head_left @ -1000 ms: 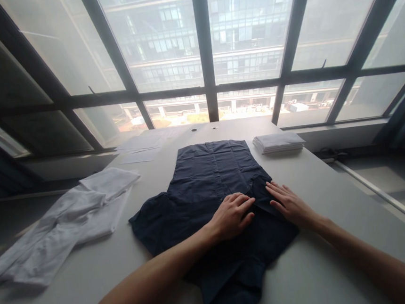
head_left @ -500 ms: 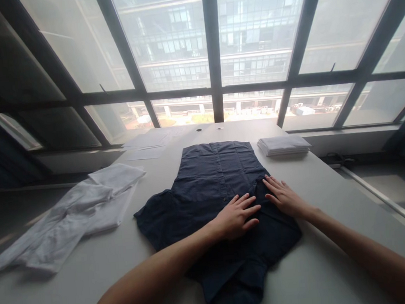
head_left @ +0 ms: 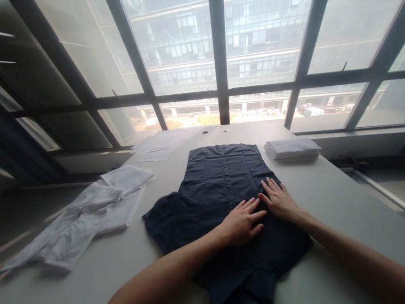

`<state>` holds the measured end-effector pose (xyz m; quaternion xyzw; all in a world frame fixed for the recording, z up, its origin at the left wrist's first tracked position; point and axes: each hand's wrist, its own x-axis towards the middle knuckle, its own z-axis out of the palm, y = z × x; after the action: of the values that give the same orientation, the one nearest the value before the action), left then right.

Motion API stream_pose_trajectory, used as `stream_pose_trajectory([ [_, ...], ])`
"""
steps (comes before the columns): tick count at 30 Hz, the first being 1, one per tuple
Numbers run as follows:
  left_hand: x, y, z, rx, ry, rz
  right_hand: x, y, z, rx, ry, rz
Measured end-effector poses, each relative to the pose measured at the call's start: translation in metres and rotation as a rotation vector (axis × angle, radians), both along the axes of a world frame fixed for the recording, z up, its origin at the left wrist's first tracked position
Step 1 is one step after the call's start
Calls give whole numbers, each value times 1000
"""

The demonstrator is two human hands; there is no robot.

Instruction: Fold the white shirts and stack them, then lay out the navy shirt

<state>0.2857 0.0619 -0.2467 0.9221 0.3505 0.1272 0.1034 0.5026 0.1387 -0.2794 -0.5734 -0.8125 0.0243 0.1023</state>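
Observation:
A dark navy button-up shirt point(head_left: 205, 180) lies spread front side up, its collar end toward me and its hem toward the window. My left hand point(head_left: 244, 221) rests flat on the middle of the shirt, right of the button placket, fingers apart. Just beyond it, my right hand point(head_left: 279, 199) lies with outstretched fingers on the shirt's right side, near the side edge. The two hands are close together, and neither grips the cloth. My left forearm covers part of the shirt's lower left.
On the white table point(head_left: 337, 235), a crumpled white garment point(head_left: 97, 204) lies at the left. A folded white cloth stack point(head_left: 290, 148) sits at the back right. Paper sheets point(head_left: 156, 149) lie at the back left. Large windows point(head_left: 182, 45) rise behind the table.
My right hand has slid slightly left over the shirt, closer to my left hand. The whole view has shifted a little, so everything appears farther right.

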Motion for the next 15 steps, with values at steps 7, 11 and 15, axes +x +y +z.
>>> stream_pose_trajectory([
  [7, -1, 0, 0, -17, 13, -1, 5, 1, -3, 47, 43, -64],
  [11, -1, -1, 0, -12, 22, -9, 5, 1, -5, 53, 30, -44],
  [15, -1, -1, -1, -8, 22, -5, 5, 1, -6, 60, 41, -45],
])
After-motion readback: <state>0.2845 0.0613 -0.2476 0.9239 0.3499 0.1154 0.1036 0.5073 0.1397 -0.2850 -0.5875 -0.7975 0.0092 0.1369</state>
